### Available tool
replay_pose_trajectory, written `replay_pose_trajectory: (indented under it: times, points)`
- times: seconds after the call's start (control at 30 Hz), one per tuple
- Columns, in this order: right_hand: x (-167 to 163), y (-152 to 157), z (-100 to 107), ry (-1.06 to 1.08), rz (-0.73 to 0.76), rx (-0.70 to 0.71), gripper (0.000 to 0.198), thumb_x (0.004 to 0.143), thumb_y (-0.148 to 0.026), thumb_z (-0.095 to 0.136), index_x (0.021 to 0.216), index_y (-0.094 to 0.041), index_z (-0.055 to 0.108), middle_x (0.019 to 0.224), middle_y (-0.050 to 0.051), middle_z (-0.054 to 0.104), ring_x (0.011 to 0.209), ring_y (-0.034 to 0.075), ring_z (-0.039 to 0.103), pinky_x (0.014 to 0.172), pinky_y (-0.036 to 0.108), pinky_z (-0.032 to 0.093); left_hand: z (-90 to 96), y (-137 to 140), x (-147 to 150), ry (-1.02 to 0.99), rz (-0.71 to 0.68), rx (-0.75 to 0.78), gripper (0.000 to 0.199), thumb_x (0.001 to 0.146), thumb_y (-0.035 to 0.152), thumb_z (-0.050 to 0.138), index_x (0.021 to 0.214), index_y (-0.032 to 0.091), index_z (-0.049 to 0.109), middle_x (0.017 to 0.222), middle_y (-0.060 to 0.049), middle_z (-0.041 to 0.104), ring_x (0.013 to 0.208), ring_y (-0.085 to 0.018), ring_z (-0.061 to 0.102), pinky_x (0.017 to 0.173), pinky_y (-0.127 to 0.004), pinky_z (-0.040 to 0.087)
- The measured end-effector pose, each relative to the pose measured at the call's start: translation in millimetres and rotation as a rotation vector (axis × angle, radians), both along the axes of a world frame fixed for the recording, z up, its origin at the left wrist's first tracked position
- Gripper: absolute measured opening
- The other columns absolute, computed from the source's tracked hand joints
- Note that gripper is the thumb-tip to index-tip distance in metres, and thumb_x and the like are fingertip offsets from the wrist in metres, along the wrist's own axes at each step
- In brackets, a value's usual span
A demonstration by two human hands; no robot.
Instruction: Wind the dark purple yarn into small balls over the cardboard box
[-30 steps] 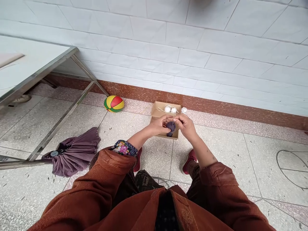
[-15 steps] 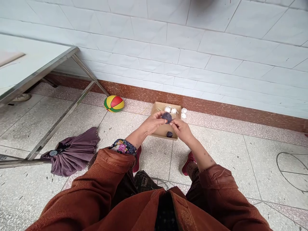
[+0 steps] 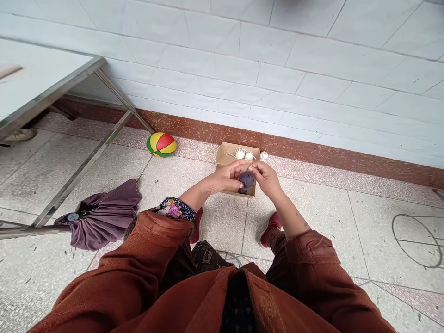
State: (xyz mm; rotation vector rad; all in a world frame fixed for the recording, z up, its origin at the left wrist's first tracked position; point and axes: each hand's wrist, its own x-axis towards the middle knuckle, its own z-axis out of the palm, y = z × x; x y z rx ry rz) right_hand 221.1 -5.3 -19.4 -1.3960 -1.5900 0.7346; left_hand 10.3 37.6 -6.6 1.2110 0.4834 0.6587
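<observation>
A dark purple ball of yarn is held in the air between both hands, just above an open cardboard box on the tiled floor. The left hand has its fingers curled around the ball from the side; the right hand pinches it with fingers pressed together. White yarn balls lie at the box's far end, a striped ball sits by the wall, and a folded purple umbrella lies left.

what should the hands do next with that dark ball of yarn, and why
Probably keep winding: the left hand cups the dark yarn ball while the right hand pinches at its edge, seemingly on a strand. Both hover over the cardboard box, where a smaller dark ball lies.
</observation>
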Motion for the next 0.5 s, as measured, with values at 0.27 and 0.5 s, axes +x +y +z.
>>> replay_pose_trajectory:
  times: [0.27, 0.5]
  points:
    - [-4.3, -5.8, -6.5, -0.092, 0.048, -0.023, 0.02, 0.101, -0.037, 0.059, 0.088, -0.025, 0.068, 0.085, 0.004, 0.07, 0.08, 0.022, 0.063, 0.077, 0.034, 0.052, 2.8, 8.9, -2.5, 0.038, 0.16, -0.164, 0.046, 0.068, 0.023, 0.085, 0.113, 0.019, 0.081, 0.112, -0.007, 0.078, 0.101, -0.02, 0.067, 0.091, -0.034, 0.048]
    - [-7.6, -13.7, 9.2, -0.107, 0.23, 0.006, 0.017, 0.101, -0.038, 0.066, 0.094, -0.025, 0.074, 0.092, 0.004, 0.076, 0.084, 0.021, 0.067, 0.082, 0.035, 0.055, -11.5, 13.9, -0.2, 0.221, 0.318, -0.113, 0.038, 0.068, 0.028, 0.083, 0.104, 0.018, 0.079, 0.1, -0.004, 0.076, 0.088, -0.017, 0.063, 0.081, -0.031, 0.045]
